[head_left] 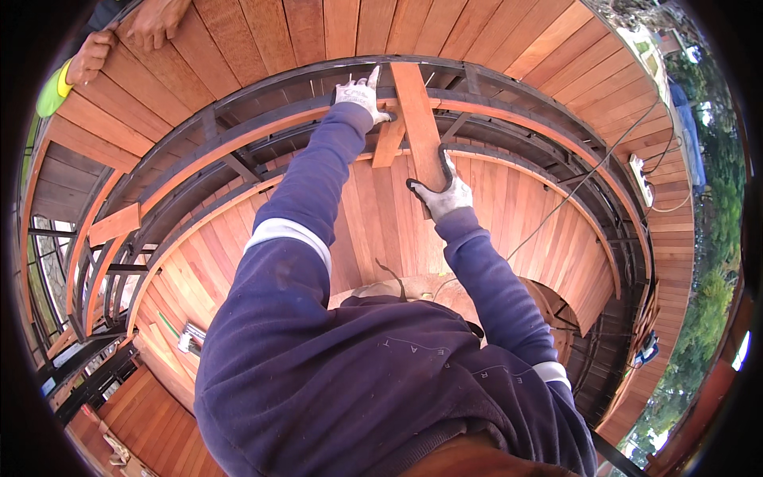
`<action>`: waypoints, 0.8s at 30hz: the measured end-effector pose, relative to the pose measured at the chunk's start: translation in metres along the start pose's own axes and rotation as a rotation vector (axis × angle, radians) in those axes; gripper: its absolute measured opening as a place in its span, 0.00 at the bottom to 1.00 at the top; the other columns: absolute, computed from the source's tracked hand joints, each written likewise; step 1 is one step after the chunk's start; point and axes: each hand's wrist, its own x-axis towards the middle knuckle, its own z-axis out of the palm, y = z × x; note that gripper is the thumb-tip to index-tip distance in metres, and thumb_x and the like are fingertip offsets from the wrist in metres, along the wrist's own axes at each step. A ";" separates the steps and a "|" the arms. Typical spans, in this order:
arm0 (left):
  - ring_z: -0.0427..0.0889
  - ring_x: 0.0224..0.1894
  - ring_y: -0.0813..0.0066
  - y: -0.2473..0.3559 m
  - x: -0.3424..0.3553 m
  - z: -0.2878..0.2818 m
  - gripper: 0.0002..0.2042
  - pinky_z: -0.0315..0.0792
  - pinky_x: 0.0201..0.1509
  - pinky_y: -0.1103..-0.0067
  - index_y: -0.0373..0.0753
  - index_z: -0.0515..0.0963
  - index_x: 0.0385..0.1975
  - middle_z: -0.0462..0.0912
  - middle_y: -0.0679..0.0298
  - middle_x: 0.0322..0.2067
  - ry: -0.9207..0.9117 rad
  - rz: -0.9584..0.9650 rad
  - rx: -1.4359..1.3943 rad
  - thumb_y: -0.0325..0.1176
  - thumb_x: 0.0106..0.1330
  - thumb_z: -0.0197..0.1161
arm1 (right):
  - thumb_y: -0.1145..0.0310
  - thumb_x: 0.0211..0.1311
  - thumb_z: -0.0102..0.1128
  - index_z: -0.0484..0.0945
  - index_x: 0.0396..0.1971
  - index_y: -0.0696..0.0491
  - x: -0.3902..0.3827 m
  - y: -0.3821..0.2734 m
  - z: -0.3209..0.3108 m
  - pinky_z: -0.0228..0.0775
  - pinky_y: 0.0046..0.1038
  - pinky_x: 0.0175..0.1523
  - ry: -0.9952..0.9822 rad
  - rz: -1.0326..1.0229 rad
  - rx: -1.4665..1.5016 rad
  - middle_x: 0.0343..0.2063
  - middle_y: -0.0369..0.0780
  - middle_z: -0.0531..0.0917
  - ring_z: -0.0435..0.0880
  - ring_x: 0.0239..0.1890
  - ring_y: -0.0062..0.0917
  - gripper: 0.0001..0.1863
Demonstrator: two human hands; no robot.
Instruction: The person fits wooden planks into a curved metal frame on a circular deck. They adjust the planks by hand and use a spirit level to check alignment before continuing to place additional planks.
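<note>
A reddish-brown wooden board (416, 111) lies across the curved dark metal frame, pointing away from me. My right hand (447, 193), in a white and dark glove, grips its near end, with thumb and fingers on opposite edges. My left hand (359, 98), gloved alike, is at the frame just left of the board's far part. Its index finger stretches forward and its thumb spreads toward the board; I see nothing held in it. Beneath the board, a shorter wood piece (389, 143) sits at a slant, partly covered.
Curved black metal framing (509, 107) carries wooden strips. Plank decking (318, 32) runs beyond it; lower planks (373, 207) lie nearer me. Another person's hands (155, 22) rest at the upper left. A cable (572, 191) crosses on the right. A loose wood piece (115, 224) lies left.
</note>
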 end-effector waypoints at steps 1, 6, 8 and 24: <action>0.66 0.68 0.55 0.000 0.001 0.000 0.59 0.60 0.69 0.55 0.49 0.38 0.76 0.68 0.54 0.66 -0.019 0.004 0.016 0.59 0.51 0.72 | 0.57 0.53 0.73 0.59 0.69 0.55 0.005 0.002 0.005 0.78 0.28 0.32 0.015 -0.036 -0.022 0.28 0.46 0.85 0.84 0.21 0.29 0.46; 0.65 0.69 0.54 0.001 -0.002 -0.005 0.57 0.59 0.70 0.56 0.50 0.38 0.76 0.66 0.56 0.67 -0.038 0.035 0.007 0.58 0.53 0.71 | 0.50 0.52 0.71 0.60 0.68 0.58 0.015 0.009 0.023 0.78 0.31 0.45 0.037 -0.091 -0.122 0.33 0.49 0.86 0.87 0.32 0.36 0.47; 0.65 0.69 0.54 -0.003 -0.001 -0.002 0.56 0.59 0.70 0.56 0.51 0.38 0.76 0.67 0.56 0.67 -0.015 0.040 0.008 0.58 0.53 0.71 | 0.50 0.52 0.71 0.60 0.68 0.58 0.015 0.007 0.023 0.78 0.31 0.46 0.031 -0.095 -0.095 0.33 0.49 0.86 0.87 0.33 0.37 0.47; 0.65 0.69 0.51 -0.003 0.003 0.004 0.49 0.58 0.69 0.53 0.68 0.45 0.74 0.66 0.55 0.68 -0.013 0.074 0.035 0.61 0.54 0.68 | 0.45 0.53 0.68 0.57 0.70 0.55 0.046 0.018 0.032 0.74 0.34 0.55 -0.079 -0.012 -0.171 0.43 0.52 0.84 0.83 0.48 0.41 0.49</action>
